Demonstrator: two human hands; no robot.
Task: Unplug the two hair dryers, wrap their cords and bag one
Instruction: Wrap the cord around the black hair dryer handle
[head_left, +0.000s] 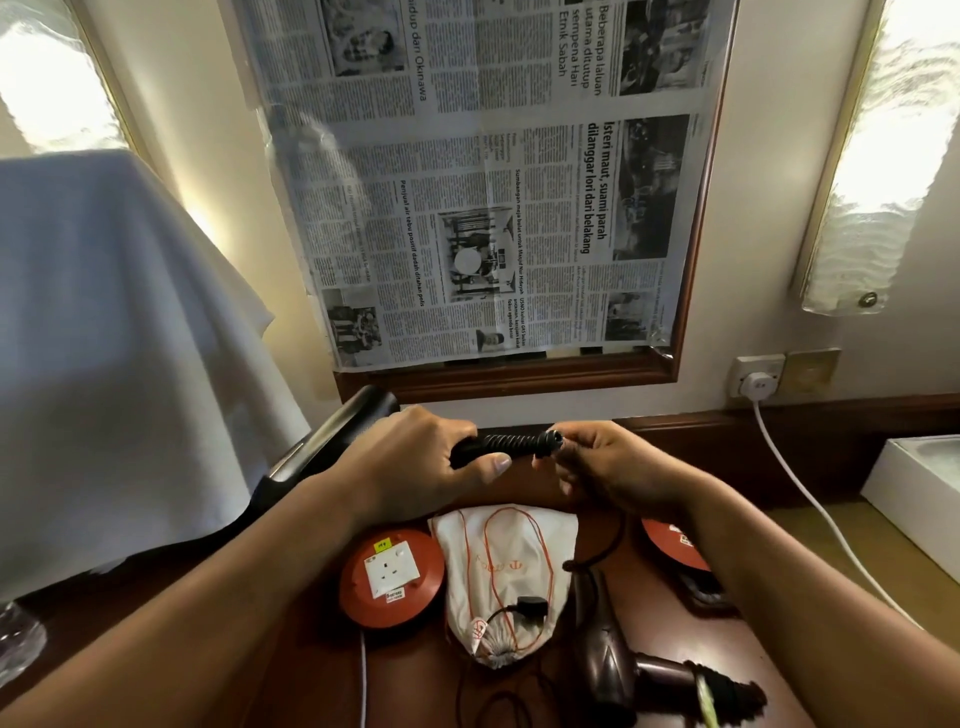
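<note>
Above the desk (769, 670), I hold one hair dryer (332, 441) between my hands: my left hand (415, 467) around its cord-wrapped handle (498, 444), my right hand (608, 462) at the handle's end. Below them, on the desk, the drawstring bag (498, 561) lies between a round socket reel (392, 577) on its left and the second hair dryer (623, 660) on its right. A plug (530, 607) rests on the bag. Behind the desk, newspaper (483, 176) covers the framed wall panel; a wall socket (756, 376) sits to its right, a draped cloth (119, 353) to its left.
</note>
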